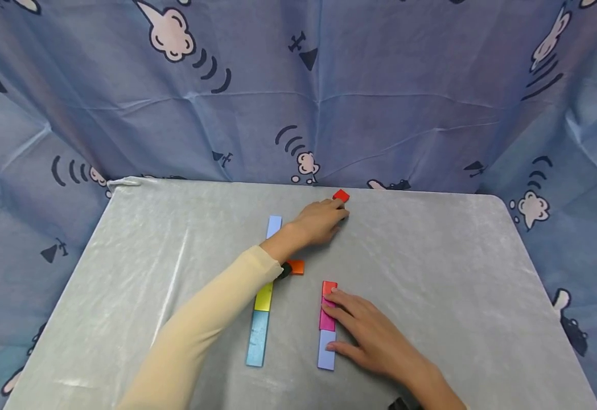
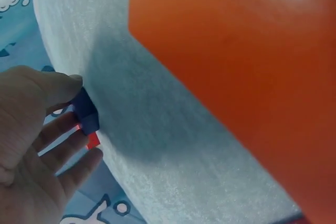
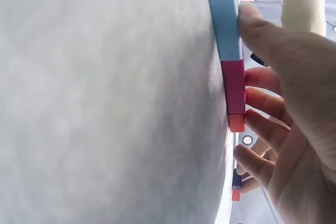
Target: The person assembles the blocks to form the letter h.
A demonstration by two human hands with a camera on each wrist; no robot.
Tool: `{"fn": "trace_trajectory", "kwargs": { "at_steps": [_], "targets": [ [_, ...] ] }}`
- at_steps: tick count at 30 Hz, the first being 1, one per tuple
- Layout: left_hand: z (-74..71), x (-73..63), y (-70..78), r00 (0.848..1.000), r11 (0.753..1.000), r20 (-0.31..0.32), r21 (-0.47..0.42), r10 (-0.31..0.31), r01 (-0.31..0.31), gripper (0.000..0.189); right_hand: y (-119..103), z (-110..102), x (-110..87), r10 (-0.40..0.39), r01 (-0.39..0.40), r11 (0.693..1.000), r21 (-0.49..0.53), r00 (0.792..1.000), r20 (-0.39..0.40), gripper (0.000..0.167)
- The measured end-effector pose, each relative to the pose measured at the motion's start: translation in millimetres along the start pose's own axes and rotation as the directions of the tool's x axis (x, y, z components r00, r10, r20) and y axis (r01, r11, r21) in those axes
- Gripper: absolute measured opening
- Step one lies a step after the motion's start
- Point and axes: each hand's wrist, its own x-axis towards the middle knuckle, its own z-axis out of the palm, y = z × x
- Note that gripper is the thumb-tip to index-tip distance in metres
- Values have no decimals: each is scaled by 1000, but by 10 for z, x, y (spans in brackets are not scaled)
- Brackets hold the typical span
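At the back of the table my left hand (image 1: 321,222) pinches a dark blue block (image 2: 85,111) between thumb and fingers. A small red block (image 1: 341,196) lies at its fingertips; in the head view the hand hides the dark blue one. Nearer, a straight row holds a red block (image 1: 330,286), a magenta block (image 1: 327,320) and a lavender block (image 1: 326,350), end to end. My right hand (image 1: 372,336) rests on this row from the right, its fingers spread along it and the thumb at the lavender block.
Left of the right hand's row runs another row: a light blue block (image 1: 257,339), a yellow block (image 1: 264,297) and, farther back, a lavender-blue block (image 1: 274,225), partly covered by the left arm. An orange block (image 1: 296,267) sticks out beside the left wrist. A patterned curtain (image 1: 380,114) hangs behind the table (image 1: 431,256).
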Motion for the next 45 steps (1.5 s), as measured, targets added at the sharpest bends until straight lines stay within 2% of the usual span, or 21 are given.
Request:
{"fn": "trace_trajectory", "kwargs": {
  "at_steps": [6,14,21,26,30,34,40,45],
  "targets": [
    [-65,-86,3,1000,998,-20,-56,-10,9,25,12,-38,36,13,-13,1000,-5,999,46,72],
    [-91,-170,0,1000,998,-31,-68,-2,0,26,46,-28,54,-18,18,999,-34,1000,-3,72],
    [-73,-224,-35,998,998,-53,-63,-21,18,25,49,-28,79,-24,24,999,-26,1000,13,71],
    [-51,-266,-56,998,995,-60,-91,-31,26,25,43,-37,78,-37,37,999,-19,999,4,71],
    [-19,-312,-79,997,993,-62,-116,-34,27,24,27,-50,64,-7,7,1000,2,999,45,70],
    [15,-367,-96,997,990,-66,-140,-33,24,23,18,-53,40,15,-16,1000,10,997,72,71],
    [18,-451,-130,995,989,-95,-151,-26,12,20,27,-39,51,3,-3,1000,11,999,46,71],
    [15,-607,-101,995,985,-102,-175,-21,2,25,25,-38,54,-3,2,1000,8,998,59,71]
  ]
}}
